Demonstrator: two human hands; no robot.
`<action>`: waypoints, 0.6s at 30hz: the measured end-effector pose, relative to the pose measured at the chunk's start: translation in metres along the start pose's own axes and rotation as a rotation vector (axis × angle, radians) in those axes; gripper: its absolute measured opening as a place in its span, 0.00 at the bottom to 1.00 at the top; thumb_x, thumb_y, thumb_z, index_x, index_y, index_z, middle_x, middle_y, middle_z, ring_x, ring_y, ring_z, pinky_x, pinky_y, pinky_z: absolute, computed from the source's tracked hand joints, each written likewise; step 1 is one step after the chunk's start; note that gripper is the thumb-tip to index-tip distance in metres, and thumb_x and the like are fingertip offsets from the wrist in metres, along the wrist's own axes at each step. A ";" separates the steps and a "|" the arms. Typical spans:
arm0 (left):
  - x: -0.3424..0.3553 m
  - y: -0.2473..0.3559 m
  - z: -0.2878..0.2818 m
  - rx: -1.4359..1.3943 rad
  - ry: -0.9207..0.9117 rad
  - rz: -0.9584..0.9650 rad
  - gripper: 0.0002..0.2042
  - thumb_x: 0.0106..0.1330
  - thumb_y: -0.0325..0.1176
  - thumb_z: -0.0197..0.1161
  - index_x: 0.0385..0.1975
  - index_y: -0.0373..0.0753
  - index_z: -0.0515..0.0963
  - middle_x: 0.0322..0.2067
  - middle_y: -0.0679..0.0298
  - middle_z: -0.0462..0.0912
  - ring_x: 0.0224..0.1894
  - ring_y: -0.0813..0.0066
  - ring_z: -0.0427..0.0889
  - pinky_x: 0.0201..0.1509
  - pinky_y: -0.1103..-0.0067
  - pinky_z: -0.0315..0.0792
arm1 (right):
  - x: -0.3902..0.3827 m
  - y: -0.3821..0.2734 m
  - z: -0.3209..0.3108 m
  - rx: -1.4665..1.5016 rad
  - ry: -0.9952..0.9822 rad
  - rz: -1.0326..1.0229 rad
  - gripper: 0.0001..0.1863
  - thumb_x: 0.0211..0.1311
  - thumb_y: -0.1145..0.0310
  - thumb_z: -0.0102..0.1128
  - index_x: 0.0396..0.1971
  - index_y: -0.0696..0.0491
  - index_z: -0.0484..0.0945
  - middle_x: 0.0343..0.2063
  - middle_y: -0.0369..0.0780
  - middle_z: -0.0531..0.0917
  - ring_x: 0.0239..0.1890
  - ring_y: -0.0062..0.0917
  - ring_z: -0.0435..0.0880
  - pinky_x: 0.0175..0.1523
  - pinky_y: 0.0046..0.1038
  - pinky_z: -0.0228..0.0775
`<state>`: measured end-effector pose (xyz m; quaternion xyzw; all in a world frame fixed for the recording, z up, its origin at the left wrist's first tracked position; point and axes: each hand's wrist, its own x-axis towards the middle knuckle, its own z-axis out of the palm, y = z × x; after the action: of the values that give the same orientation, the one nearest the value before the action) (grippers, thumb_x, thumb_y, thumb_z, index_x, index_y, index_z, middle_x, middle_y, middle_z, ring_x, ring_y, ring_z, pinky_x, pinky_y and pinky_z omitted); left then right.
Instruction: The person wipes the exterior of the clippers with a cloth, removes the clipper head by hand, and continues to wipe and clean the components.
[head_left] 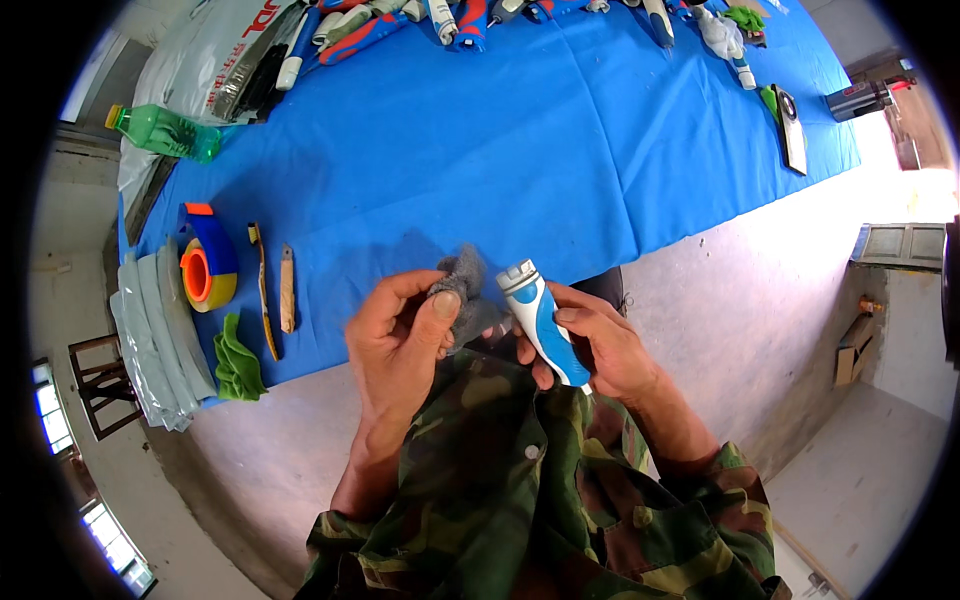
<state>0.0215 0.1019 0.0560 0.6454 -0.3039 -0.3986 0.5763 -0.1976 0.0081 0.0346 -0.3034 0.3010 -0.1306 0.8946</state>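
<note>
Wrapped in the thumb and fingers of my left hand (pixel 400 325) is a crumpled dark grey cloth (pixel 462 275), just over the near edge of the table. My right hand (pixel 610 345) grips a blue-and-white electric clipper (pixel 545 325) by its handle. Its grey-and-white head points up and toward the left, a small gap away from the cloth. The fingers behind the clipper are partly hidden.
A blue cloth covers the table (pixel 480 130). On the left lie a toothbrush (pixel 263 290), a wooden-handled stick (pixel 288 290), tape rolls (pixel 205 260), a green cloth (pixel 237 362), grey plastic packets (pixel 165 335) and a green bottle (pixel 165 132). Several handheld devices (pixel 370 38) line the far edge.
</note>
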 end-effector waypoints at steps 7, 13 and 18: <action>-0.003 -0.006 0.003 0.050 -0.027 0.071 0.12 0.75 0.31 0.72 0.50 0.29 0.83 0.30 0.65 0.84 0.27 0.84 0.78 0.29 0.84 0.71 | 0.007 0.013 0.004 0.128 0.033 -0.082 0.27 0.80 0.66 0.49 0.72 0.63 0.70 0.51 0.45 0.86 0.44 0.30 0.91 0.52 0.31 0.85; -0.006 -0.005 0.001 0.321 -0.067 0.198 0.09 0.70 0.24 0.74 0.47 0.31 0.86 0.39 0.62 0.87 0.37 0.77 0.84 0.41 0.80 0.77 | 0.016 0.024 0.000 0.232 0.102 -0.146 0.25 0.84 0.69 0.54 0.72 0.65 0.71 0.58 0.47 0.86 0.53 0.33 0.91 0.54 0.32 0.90; 0.001 -0.012 0.000 0.442 -0.065 0.370 0.08 0.72 0.22 0.72 0.48 0.31 0.85 0.43 0.65 0.86 0.41 0.80 0.81 0.45 0.81 0.76 | 0.019 0.029 0.002 0.351 0.183 -0.145 0.23 0.84 0.67 0.57 0.69 0.65 0.74 0.56 0.47 0.87 0.54 0.33 0.91 0.49 0.30 0.91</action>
<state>0.0214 0.1028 0.0444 0.6759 -0.5142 -0.2314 0.4745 -0.1801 0.0231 0.0090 -0.1508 0.3312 -0.2720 0.8908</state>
